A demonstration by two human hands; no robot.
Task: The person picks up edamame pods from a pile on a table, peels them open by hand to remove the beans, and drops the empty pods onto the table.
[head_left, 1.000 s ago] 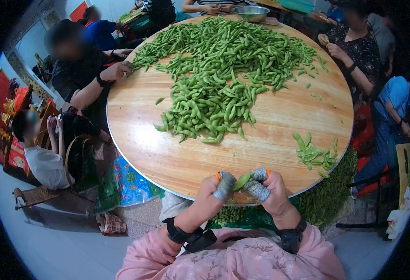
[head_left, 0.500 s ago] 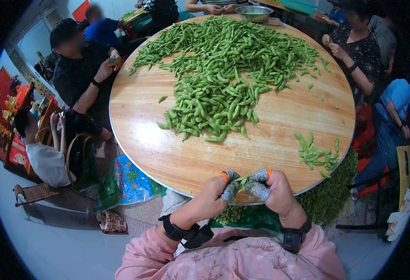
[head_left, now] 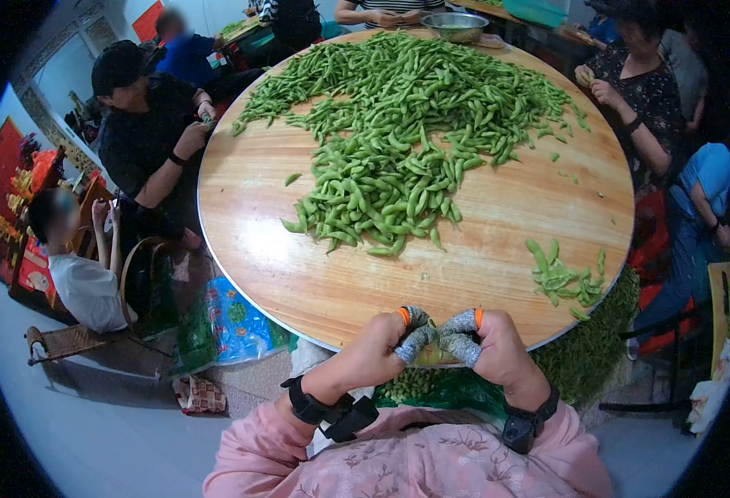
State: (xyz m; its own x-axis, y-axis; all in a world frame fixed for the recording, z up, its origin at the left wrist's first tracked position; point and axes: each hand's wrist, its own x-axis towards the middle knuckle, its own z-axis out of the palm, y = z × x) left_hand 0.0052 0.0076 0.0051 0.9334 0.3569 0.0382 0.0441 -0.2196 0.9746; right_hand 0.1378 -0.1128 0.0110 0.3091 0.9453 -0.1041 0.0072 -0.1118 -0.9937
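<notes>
At the near table edge, my left hand (head_left: 384, 342) and my right hand (head_left: 495, 342) meet with their gloved fingertips pinched together. Grey finger sleeves with orange trim cover the thumbs and index fingers. A green soybean pod is gripped between them, mostly hidden by the fingers. Just beneath my hands, shelled green beans (head_left: 408, 384) lie in a green plastic bag (head_left: 463, 390). Beyond my hands, a large heap of soybean pods (head_left: 390, 158) spreads over the round wooden table (head_left: 257, 224).
Loose pods and husks (head_left: 560, 278) lie on the table to my right. Below that edge is a large pile of green husks (head_left: 585, 357). A metal bowl (head_left: 454, 26) stands at the far edge. Several people sit around, and a blue plastic bag (head_left: 239, 319) lies on the floor.
My hands have drawn closer together, and the pod that showed between my fingertips is now mostly covered. The pods on the table have not moved.
</notes>
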